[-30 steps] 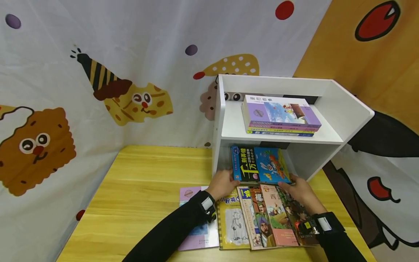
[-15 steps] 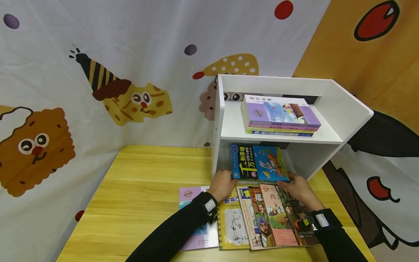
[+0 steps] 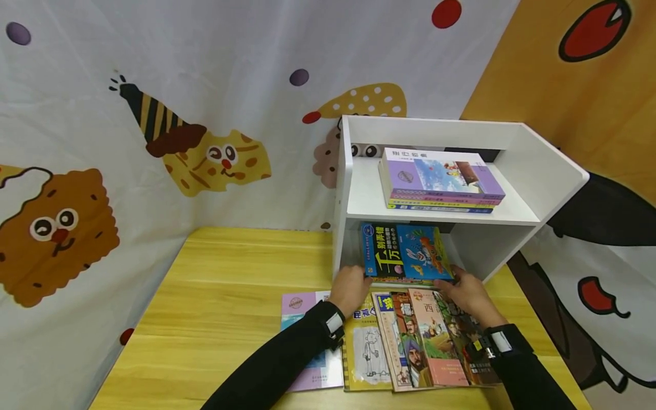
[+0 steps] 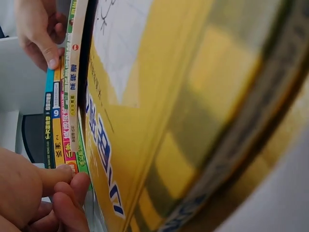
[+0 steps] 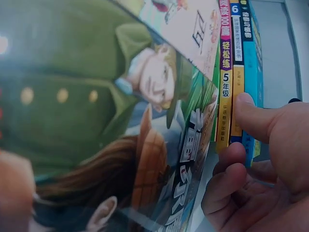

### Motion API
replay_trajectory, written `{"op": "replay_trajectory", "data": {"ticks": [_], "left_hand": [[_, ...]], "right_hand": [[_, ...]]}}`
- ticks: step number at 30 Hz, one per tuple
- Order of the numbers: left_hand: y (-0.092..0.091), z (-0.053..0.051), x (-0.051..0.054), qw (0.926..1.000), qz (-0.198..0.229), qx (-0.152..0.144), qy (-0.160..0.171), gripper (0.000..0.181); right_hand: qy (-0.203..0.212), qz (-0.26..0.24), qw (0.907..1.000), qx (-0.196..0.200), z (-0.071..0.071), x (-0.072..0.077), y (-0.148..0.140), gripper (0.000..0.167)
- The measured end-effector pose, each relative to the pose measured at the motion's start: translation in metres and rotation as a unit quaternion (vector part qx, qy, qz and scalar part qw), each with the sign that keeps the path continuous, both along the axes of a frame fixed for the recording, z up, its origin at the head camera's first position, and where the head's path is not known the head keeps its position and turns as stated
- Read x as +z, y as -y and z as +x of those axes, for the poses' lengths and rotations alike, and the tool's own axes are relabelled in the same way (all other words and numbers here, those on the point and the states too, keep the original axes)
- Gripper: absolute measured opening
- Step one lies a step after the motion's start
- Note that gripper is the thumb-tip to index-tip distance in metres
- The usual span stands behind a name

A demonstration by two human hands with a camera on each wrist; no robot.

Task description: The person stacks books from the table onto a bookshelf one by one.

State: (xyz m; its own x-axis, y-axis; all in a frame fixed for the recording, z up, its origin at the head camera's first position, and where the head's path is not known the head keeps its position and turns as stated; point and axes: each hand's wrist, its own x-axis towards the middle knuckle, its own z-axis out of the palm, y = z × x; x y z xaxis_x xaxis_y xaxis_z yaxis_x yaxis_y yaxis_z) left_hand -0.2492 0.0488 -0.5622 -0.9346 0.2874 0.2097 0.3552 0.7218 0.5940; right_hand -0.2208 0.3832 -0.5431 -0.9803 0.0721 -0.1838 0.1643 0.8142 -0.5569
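A stack of books (image 3: pixel 407 250), topped by a blue and black picture-covered one, lies in the lower compartment of the white shelf (image 3: pixel 512 239). My left hand (image 3: pixel 350 289) holds its front left corner. At the front right corner my right hand (image 3: pixel 468 299) grips it. In the right wrist view, the right thumb (image 5: pixel 248 108) presses the coloured spines (image 5: pixel 236 72), with the other fingers curled by the stack's end. The left wrist view shows the left fingers (image 4: pixel 63 181) at the spines' near end; the stack's underside is hidden.
Several books lie fanned in front of the shelf, among them a yellow one (image 3: pixel 366 359), a pink one (image 3: pixel 438 347) and a purple one (image 3: pixel 307 378) partly under the left sleeve. Another stack (image 3: pixel 441 179) sits on the upper shelf. Wooden table (image 3: pixel 230 296) extends left.
The stack has slid a little deeper into the lower compartment. Lower spines now show beneath the top book's front edge. Both hands stay at the corners, having shifted slightly.
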Motion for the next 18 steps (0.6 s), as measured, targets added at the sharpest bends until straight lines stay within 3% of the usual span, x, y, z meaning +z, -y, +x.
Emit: {"op": "replay_trajectory", "data": {"ticks": [6,11,15,18], "left_hand": [[-0.002,0.000,-0.004,0.9985,-0.036,0.003,-0.041,0.025],[-0.001,0.000,0.000,0.9996,-0.022,-0.008,-0.017,0.025],[0.003,0.004,0.007,0.9997,0.001,-0.018,-0.014,0.027],[0.010,0.012,0.021,0.9985,0.042,-0.036,-0.007,0.035]], "right_hand": [[-0.012,0.036,0.9993,0.004,-0.003,0.000,0.000,0.100],[-0.023,0.035,0.9991,0.005,-0.004,-0.003,-0.004,0.097],[-0.028,0.025,0.9993,0.004,0.001,-0.002,-0.002,0.095],[-0.042,0.026,0.9988,0.004,0.009,0.003,0.002,0.092]]}}
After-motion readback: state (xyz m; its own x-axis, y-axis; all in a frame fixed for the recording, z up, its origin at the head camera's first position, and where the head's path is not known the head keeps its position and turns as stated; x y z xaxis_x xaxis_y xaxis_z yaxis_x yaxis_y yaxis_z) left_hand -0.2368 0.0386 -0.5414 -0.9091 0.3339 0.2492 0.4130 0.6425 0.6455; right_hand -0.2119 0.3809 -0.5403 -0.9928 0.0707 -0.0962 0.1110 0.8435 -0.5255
